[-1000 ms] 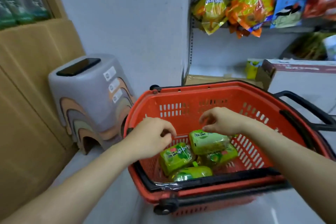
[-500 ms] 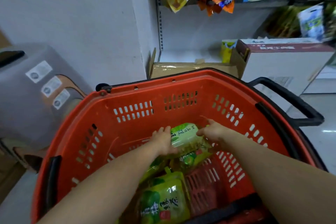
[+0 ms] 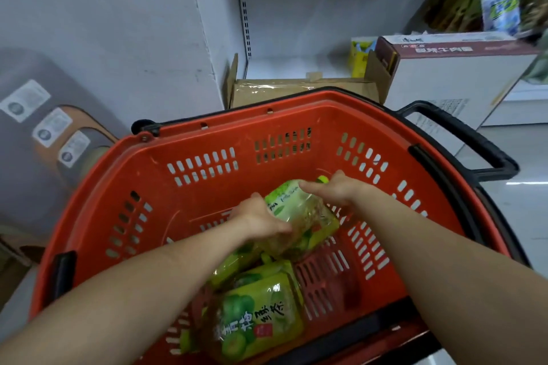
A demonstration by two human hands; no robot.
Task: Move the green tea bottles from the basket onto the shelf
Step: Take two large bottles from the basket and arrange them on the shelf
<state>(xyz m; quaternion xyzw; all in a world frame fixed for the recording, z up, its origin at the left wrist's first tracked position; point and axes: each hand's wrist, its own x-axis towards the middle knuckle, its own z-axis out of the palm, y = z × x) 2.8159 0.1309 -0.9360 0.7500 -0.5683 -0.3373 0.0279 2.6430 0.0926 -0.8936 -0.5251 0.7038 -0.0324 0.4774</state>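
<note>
In the red basket (image 3: 207, 139), the left hand (image 3: 261, 221) is wrapped around the lower body of the top green tea bottle (image 3: 299, 213), which lies on other bottles (image 3: 258, 314) piled toward the basket's near wall. Its long axis runs from that hand up and right toward the far wall, where the right hand (image 3: 338, 190) closes on the neck beside the cap. Both hands grip it equally, and the basket is open above, so lifting toward the bare shelf (image 3: 296, 67) beyond the far rim looks unobstructed.
</note>
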